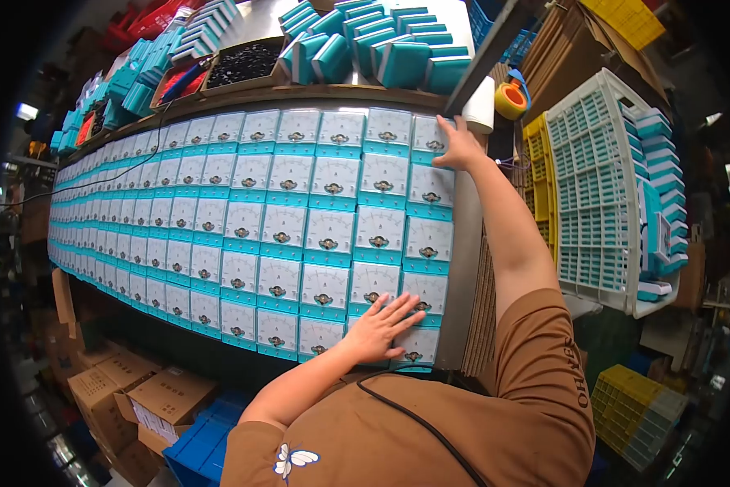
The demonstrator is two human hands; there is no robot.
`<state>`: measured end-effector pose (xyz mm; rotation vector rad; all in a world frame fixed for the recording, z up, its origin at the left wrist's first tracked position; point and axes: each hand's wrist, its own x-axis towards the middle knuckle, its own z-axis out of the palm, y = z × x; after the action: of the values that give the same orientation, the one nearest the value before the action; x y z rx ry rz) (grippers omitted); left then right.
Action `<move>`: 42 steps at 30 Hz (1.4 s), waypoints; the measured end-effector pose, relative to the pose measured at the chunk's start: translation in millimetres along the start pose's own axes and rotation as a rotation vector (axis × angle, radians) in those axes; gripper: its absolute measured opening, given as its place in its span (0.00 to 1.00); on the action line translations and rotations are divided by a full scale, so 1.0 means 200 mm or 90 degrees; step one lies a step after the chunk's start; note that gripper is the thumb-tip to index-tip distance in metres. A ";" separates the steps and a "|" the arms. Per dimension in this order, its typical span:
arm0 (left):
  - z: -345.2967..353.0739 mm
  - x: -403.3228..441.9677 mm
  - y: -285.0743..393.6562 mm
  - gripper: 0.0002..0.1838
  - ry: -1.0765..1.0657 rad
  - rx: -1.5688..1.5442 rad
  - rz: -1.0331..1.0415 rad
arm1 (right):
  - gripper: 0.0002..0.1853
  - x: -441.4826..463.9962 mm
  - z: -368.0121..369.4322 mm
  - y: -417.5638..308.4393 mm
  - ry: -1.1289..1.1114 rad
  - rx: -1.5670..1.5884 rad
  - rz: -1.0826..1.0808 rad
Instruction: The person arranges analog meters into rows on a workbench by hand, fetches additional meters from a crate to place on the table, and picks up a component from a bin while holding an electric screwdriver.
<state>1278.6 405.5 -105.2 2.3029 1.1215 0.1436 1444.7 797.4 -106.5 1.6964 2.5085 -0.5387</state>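
Rows of teal and white panel meters (328,230) lie side by side on the workbench (466,243), faces up. My left hand (377,330) rests with spread fingers over meters near the bench's front edge, at the right end of the rows. At the far right corner of the array, my right hand (460,144) touches the last meter (427,136) of the back row, its fingers apart. Neither hand holds anything.
Behind the rows, a shelf carries stacked teal cases (401,61) and a box of black parts (246,63). To the right are a tape roll (510,101) and a white crate (592,178). Cardboard boxes (166,394) stand below left.
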 end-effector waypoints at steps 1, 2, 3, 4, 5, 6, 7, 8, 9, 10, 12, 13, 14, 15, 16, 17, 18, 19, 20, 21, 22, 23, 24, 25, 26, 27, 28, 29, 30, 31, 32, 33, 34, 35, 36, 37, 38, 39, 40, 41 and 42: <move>-0.01 -0.01 0.00 0.51 -0.006 -0.004 -0.003 | 0.63 0.02 0.04 0.00 -0.001 0.024 0.004; -0.02 -0.01 0.00 0.51 -0.009 -0.008 -0.004 | 0.62 0.02 0.08 0.00 -0.001 0.046 0.008; -0.02 0.00 0.00 0.51 -0.013 -0.013 -0.007 | 0.61 0.01 0.10 -0.01 -0.003 0.068 0.012; -0.02 0.00 0.00 0.51 -0.011 -0.016 -0.003 | 0.60 -0.03 0.09 -0.03 0.019 0.059 0.028; -0.01 0.00 0.00 0.51 -0.011 -0.019 0.000 | 0.59 -0.07 0.10 -0.06 0.041 0.051 0.044; 0.00 -0.01 -0.01 0.52 -0.009 -0.021 -0.002 | 0.58 -0.09 0.10 -0.09 0.062 0.044 0.055; 0.01 -0.01 -0.01 0.52 0.000 -0.027 0.017 | 0.53 -0.08 0.16 -0.07 0.169 0.077 0.040; 0.04 -0.01 -0.02 0.53 0.013 -0.030 0.025 | 0.48 -0.09 0.21 -0.07 0.284 0.132 0.004; 0.05 -0.02 -0.03 0.53 0.030 -0.033 0.021 | 0.41 -0.10 0.29 -0.06 0.413 0.142 -0.073; 0.05 -0.03 -0.02 0.55 0.037 -0.039 0.019 | 0.37 -0.22 0.23 -0.18 0.419 0.176 -0.090; 0.03 -0.07 0.00 0.56 0.068 -0.092 0.021 | 0.35 -0.45 0.23 -0.41 0.383 0.223 -0.216; 0.03 -0.11 0.01 0.55 0.104 -0.100 0.020 | 0.36 -0.56 0.26 -0.52 0.313 0.222 -0.263; 0.04 -0.16 0.02 0.54 0.140 -0.107 0.015 | 0.37 -0.68 0.28 -0.62 0.247 0.220 -0.309; 0.05 -0.22 0.03 0.53 0.190 -0.114 -0.022 | 0.40 -0.79 0.32 -0.71 0.193 0.190 -0.352; 0.07 -0.27 0.04 0.51 0.239 -0.118 -0.056 | 0.42 -0.85 0.38 -0.77 0.145 0.113 -0.397; 0.08 -0.36 0.06 0.50 0.289 -0.121 -0.081 | 0.44 -0.91 0.45 -0.81 0.102 0.042 -0.414; 0.07 -0.47 0.08 0.48 0.308 -0.130 -0.141 | 0.43 -0.95 0.51 -0.83 0.076 -0.005 -0.416; 0.04 -0.56 0.11 0.46 0.327 -0.140 -0.190 | 0.43 -0.96 0.57 -0.83 0.058 -0.057 -0.411; 0.03 -0.63 0.14 0.44 0.346 -0.153 -0.229 | 0.42 -0.96 0.62 -0.82 0.053 -0.086 -0.402; 0.03 -0.71 0.16 0.39 0.431 -0.140 -0.238 | 0.42 -0.96 0.63 -0.81 0.056 -0.095 -0.403; 0.04 -0.78 0.19 0.38 0.441 -0.158 -0.280 | 0.41 -0.96 0.62 -0.82 0.060 -0.103 -0.401; 0.05 -0.83 0.22 0.37 0.450 -0.176 -0.317 | 0.41 -0.97 0.63 -0.81 0.057 -0.110 -0.403; 0.08 -0.87 0.25 0.35 0.459 -0.192 -0.352 | 0.40 -0.96 0.63 -0.81 0.059 -0.116 -0.403; 0.10 -0.89 0.28 0.32 0.509 -0.206 -0.365 | 0.40 -0.96 0.64 -0.81 0.061 -0.124 -0.399; 0.12 -0.91 0.29 0.31 0.515 -0.233 -0.367 | 0.40 -0.96 0.64 -0.81 0.057 -0.129 -0.395; 0.14 -0.94 0.29 0.30 0.520 -0.261 -0.366 | 0.39 -0.96 0.65 -0.81 0.054 -0.135 -0.388; 0.15 -0.96 0.30 0.29 0.526 -0.290 -0.362 | 0.39 -0.95 0.65 -0.81 0.051 -0.143 -0.380; 0.15 -0.97 0.30 0.26 0.553 -0.284 -0.354 | 0.39 -0.96 0.65 -0.81 0.052 -0.137 -0.382; 0.16 -1.00 0.29 0.26 0.553 -0.279 -0.349 | 0.39 -0.95 0.65 -0.81 0.053 -0.139 -0.382; 0.16 -1.02 0.28 0.25 0.552 -0.274 -0.344 | 0.40 -0.95 0.65 -0.81 0.054 -0.139 -0.381; 0.18 -1.03 0.27 0.25 0.550 -0.270 -0.338 | 0.40 -0.95 0.65 -0.81 0.054 -0.141 -0.378; 0.18 -1.05 0.26 0.23 0.565 -0.259 -0.325 | 0.40 -0.96 0.63 -0.83 0.043 -0.124 -0.371; 0.19 -1.10 0.25 0.23 0.549 -0.277 -0.338 | 0.40 -0.97 0.62 -0.84 0.022 -0.124 -0.356; 0.20 -1.14 0.24 0.23 0.533 -0.295 -0.350 | 0.41 -0.97 0.60 -0.87 0.002 -0.124 -0.341; 0.19 -1.19 0.24 0.23 0.517 -0.314 -0.360 | 0.41 -0.99 0.57 -0.89 -0.017 -0.125 -0.324; 0.22 -1.24 0.22 0.22 0.552 -0.315 -0.347 | 0.41 -1.00 0.52 -0.93 -0.047 -0.138 -0.303; 0.24 -1.30 0.19 0.22 0.556 -0.329 -0.358 | 0.39 -0.96 0.58 -0.88 0.017 -0.126 -0.311; 0.23 -1.40 0.19 0.22 0.561 -0.342 -0.369 | 0.37 -0.92 0.64 -0.80 0.080 -0.113 -0.321; 0.23 -1.50 0.18 0.22 0.566 -0.355 -0.381 | 0.35 -0.89 0.69 -0.80 0.144 -0.099 -0.331; 0.25 -1.59 0.17 0.22 0.577 -0.353 -0.399 | 0.34 -0.94 0.68 -0.89 0.155 -0.098 -0.298; 0.27 -1.71 0.15 0.22 0.592 -0.357 -0.418 | 0.36 -1.07 0.62 -1.01 0.164 -0.096 -0.265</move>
<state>1096.9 110.2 -84.1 1.2458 1.8988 1.1743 1328.0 500.4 -120.2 1.2657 3.0178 -0.1463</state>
